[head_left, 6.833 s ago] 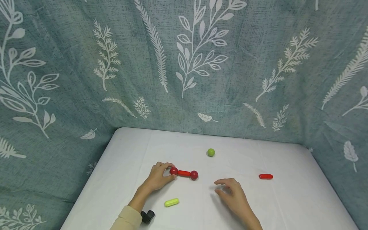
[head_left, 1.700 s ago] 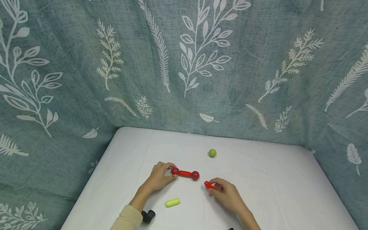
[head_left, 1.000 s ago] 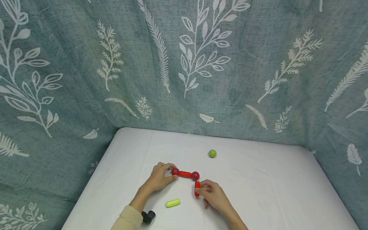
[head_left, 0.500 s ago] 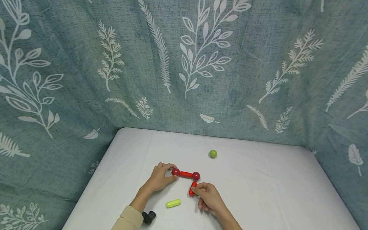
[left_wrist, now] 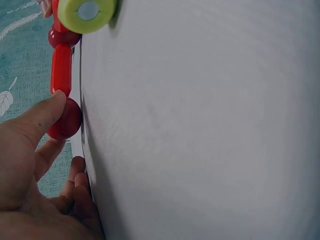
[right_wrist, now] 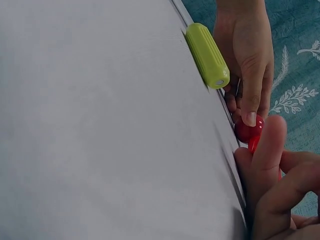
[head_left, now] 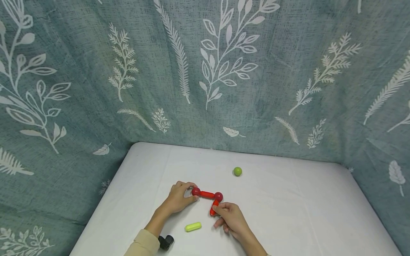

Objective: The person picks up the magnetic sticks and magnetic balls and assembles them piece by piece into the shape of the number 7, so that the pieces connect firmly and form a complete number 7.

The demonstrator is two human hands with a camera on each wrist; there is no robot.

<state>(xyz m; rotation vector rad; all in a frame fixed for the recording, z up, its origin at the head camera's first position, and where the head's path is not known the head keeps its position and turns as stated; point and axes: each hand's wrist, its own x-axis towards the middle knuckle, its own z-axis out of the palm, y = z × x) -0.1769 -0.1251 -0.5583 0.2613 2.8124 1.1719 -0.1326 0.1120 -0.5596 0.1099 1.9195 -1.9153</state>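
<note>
On the white table, two dark red balls and a red toy building rod point(head_left: 207, 195) form a dumbbell shape. My left hand point(head_left: 177, 196) grips the left ball point(head_left: 196, 191) between thumb and fingers, its thumb also against the rod's end in the left wrist view. With thumb and index finger, my right hand point(head_left: 235, 219) pinches a second red rod point(head_left: 214, 208). This rod's far end is right at the right ball point(head_left: 219, 196), and it slants toward me. In the right wrist view, my right fingers point(right_wrist: 270, 145) hide most of it.
A yellow-green rod point(head_left: 193, 227) lies between my forearms, nearer to me. Farther back sits a green ball point(head_left: 237, 171). Beside my left sleeve is a small black object point(head_left: 166, 242). A leaf-patterned curtain point(head_left: 205, 71) hangs behind the table.
The second red rod, first lying at the right, has been picked up by my right hand, carried left, turned, and brought up to the right ball. My left hand has kept its grip.
</note>
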